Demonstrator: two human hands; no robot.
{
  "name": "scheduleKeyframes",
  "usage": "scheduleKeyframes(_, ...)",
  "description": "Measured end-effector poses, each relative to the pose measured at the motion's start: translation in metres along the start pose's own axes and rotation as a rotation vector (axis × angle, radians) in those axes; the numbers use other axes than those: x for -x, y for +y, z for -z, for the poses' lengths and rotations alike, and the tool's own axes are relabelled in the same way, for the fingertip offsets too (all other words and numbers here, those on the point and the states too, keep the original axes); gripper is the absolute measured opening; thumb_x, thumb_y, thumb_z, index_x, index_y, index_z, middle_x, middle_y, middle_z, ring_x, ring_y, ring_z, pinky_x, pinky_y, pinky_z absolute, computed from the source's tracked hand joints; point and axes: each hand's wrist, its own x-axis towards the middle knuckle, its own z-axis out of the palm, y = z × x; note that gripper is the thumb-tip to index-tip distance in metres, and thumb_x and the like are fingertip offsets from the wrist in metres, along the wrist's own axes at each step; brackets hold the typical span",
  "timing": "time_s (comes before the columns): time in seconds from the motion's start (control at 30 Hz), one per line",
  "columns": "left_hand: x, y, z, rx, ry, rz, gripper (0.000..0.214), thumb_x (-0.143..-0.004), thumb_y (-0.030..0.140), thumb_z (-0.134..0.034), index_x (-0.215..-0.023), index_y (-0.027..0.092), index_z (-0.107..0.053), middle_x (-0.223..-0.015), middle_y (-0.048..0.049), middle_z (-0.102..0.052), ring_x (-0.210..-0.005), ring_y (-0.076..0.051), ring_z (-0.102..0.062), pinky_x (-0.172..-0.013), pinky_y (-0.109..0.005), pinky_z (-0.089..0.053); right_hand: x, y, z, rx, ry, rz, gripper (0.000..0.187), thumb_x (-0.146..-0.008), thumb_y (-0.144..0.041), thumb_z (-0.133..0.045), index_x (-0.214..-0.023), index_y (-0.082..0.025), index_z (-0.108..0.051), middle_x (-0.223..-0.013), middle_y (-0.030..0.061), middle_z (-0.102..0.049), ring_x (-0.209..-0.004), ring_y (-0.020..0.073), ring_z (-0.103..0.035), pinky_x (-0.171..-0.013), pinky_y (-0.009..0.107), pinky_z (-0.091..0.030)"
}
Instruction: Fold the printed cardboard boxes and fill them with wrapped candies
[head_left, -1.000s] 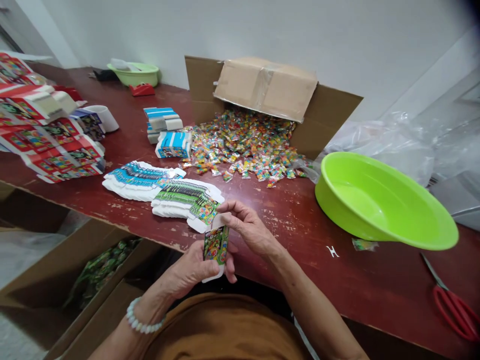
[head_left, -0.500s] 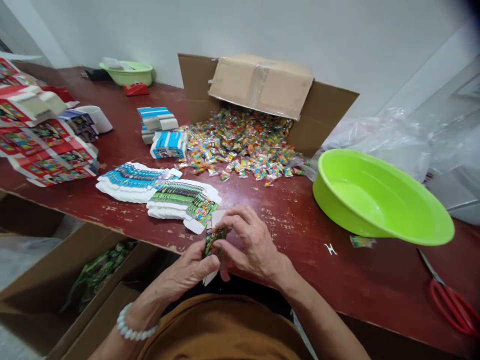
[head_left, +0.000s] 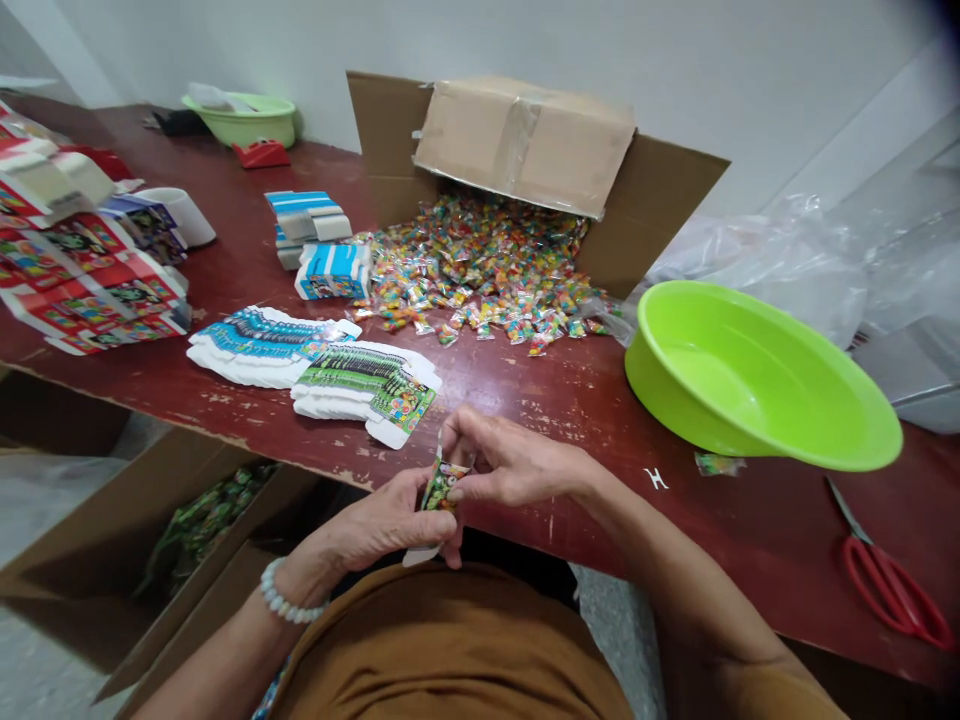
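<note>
Just over the table's front edge, my left hand (head_left: 394, 525) grips a small green printed carton (head_left: 440, 487) with its thumb across the front. Closed around the carton's upper end is my right hand (head_left: 499, 460), its fingertips at the top flap. White flaps stick out above and below; whether anything is inside is hidden. Beyond the hands lies a fanned stack of flat green cartons (head_left: 367, 385), with a fanned stack of flat blue cartons (head_left: 262, 345) to its left. Small wrapped candies (head_left: 480, 265) spill in a heap from a cardboard box (head_left: 525, 140).
A green basin (head_left: 750, 380) stands at right, near red-handled scissors (head_left: 892, 590). Bundled red cartons (head_left: 90, 280) are piled at left, and bundled blue cartons (head_left: 334, 270) sit beside the candies. Below the table edge, an open cardboard box (head_left: 82, 570) holds green packs.
The right hand has shifted, its fingers now bent in at the carton's top flap. The carton stays in both hands. The whole view has tilted slightly downward.
</note>
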Motion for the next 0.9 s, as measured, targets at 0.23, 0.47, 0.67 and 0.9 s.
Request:
scheduleKeyframes(0.23,0.003,0.010,-0.009,0.163,0.324,0.002,0.031,-0.081,0.041,-0.074,-0.097,0.015,-0.067,-0.076,-0.0055,-0.074,-0.056,-0.018,-0.069,-0.057,-0.029,-0.055,-0.002,0.009,-0.014,-0.076,0.476,-0.057,0.032,-0.079,-0.025,-0.074,-0.105,-0.022,-0.055,-0.078,-0.0040,-0.058,-0.061,0.0101,-0.050,-0.056,0.023,-0.040)
scheduleKeyframes(0.47,-0.011,0.002,-0.011,0.120,0.540,-0.097,0.034,-0.079,0.042,-0.077,-0.095,0.013,-0.069,-0.091,-0.0086,-0.078,-0.082,-0.020,-0.071,-0.073,-0.025,-0.055,-0.007,0.022,-0.046,0.015,0.670,-0.126,0.032,-0.096,-0.036,-0.048,-0.070,-0.020,-0.056,-0.065,-0.0001,-0.053,-0.060,0.0143,-0.047,-0.058,0.027,-0.038)
scheduleKeyframes(0.67,-0.018,0.001,-0.023,0.174,0.863,-0.286,0.072,-0.066,0.032,-0.087,-0.121,0.024,-0.041,-0.093,-0.0035,-0.078,-0.079,-0.022,-0.075,-0.071,-0.032,-0.061,-0.008,0.025,-0.052,0.104,0.780,-0.136,0.017,-0.094,-0.032,-0.051,-0.089,-0.022,-0.063,-0.072,0.0026,-0.063,-0.066,0.0178,-0.058,-0.066,0.030,-0.045)
scheduleKeyframes(0.9,-0.012,-0.007,-0.027,0.009,0.954,-0.404,0.073,-0.076,0.028,-0.080,-0.134,0.029,-0.037,-0.111,-0.0044,-0.075,-0.096,-0.022,-0.075,-0.083,-0.031,-0.060,-0.013,0.039,-0.072,-0.426,0.812,-0.049,0.033,-0.090,-0.035,-0.062,-0.122,-0.024,-0.060,-0.096,0.0033,-0.069,-0.084,0.0163,-0.065,-0.075,0.028,-0.052)
